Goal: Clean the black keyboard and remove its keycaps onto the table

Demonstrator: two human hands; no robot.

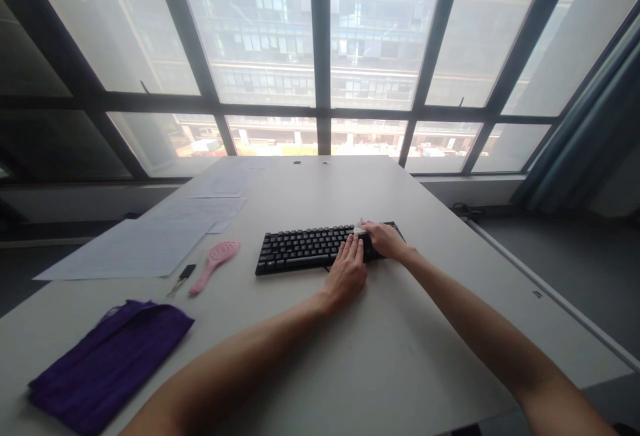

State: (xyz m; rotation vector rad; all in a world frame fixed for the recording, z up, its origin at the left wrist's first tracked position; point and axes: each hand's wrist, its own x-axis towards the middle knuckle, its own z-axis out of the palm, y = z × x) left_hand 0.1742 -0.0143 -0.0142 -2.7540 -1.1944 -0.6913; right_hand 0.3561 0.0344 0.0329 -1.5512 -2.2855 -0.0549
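A black keyboard (295,247) lies on the white table (440,356) in front of me. My left hand (349,269) rests flat on its front edge right of the middle, fingers stretched out and side by side. Above the keys at the right part, my right hand (384,239) is closed on a small white piece that looks like a tissue (359,227). That piece touches or nearly touches the upper keys. The right end of the keyboard is partly covered by both hands.
To the left lie a pink hairbrush (216,264), a small black object with a metal end (186,273), and a folded purple cloth (113,363). Sheets of paper (150,243) spread along the left edge. Large windows stand behind the table, and a blue-grey curtain (585,116) hangs at right.
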